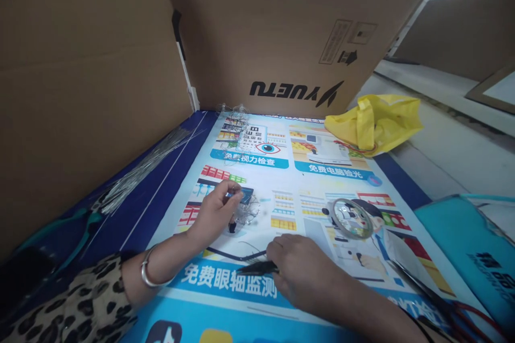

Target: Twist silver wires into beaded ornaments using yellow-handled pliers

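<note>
A small tangle of clear beads and fine wire [248, 211] hangs at the fingertips of my left hand [215, 209], whose thumb and fingers are pinched together on it. My right hand [300, 268], lower and to the right, is closed around a black pointed tool [258, 267] that looks like tweezers. Its tip points left, apart from the tangle. Part of the tool is hidden inside the fist. Further back, more clear wire pieces [235, 112] lie at the foot of the cardboard. A round clear dish or ring [352, 218] lies right of my hands.
Cardboard panels [281, 26] stand behind and to the left. At left lie a bundle of straight wires [148, 168] and teal-handled pliers [86, 225]. A yellow bag [374, 123] is at back right. Scissors with red handles [454, 308] and a teal bag [462, 246] are at right.
</note>
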The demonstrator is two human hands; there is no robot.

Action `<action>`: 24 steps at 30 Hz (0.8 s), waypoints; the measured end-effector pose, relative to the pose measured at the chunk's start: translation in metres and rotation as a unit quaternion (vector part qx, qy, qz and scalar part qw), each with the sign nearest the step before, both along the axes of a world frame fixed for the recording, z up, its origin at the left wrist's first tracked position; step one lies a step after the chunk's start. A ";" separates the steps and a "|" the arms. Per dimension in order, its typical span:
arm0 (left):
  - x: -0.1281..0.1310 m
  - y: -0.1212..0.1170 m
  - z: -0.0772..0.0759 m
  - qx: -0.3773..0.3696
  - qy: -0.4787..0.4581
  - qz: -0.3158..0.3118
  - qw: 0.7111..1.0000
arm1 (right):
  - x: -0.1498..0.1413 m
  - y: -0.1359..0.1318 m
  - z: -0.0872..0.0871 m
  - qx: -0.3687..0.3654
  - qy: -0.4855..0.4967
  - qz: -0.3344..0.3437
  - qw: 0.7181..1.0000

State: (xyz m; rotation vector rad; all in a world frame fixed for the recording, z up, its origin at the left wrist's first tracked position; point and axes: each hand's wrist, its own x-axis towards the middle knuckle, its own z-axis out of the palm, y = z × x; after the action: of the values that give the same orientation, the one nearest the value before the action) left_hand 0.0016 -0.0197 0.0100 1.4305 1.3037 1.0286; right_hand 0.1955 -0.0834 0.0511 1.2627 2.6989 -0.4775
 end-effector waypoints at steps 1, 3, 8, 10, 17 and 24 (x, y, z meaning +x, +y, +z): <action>0.000 0.000 0.000 -0.002 0.003 0.001 1.000 | 0.002 0.002 0.002 -0.008 0.005 -0.011 1.000; 0.000 0.001 0.000 -0.009 0.006 0.003 1.000 | 0.008 0.008 0.004 -0.026 0.012 -0.035 0.999; -0.003 0.007 -0.001 -0.026 0.004 0.009 1.000 | 0.019 0.028 0.006 -0.061 0.049 -0.102 0.992; -0.005 0.009 -0.001 -0.035 0.010 0.010 0.999 | 0.020 0.034 0.003 -0.063 0.061 -0.124 0.988; -0.014 0.018 0.004 0.012 0.082 -0.030 0.996 | 0.019 0.039 -0.008 -0.063 0.048 -0.144 0.986; -0.025 0.029 0.004 -0.057 0.052 -0.098 0.992 | 0.014 0.042 -0.006 -0.070 0.035 -0.155 0.985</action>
State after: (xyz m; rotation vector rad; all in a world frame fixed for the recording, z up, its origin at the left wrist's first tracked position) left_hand -0.0238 0.0096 0.0143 1.5080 1.2468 0.7457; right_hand 0.2098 -0.0418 0.0448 1.6611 2.4761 -0.7438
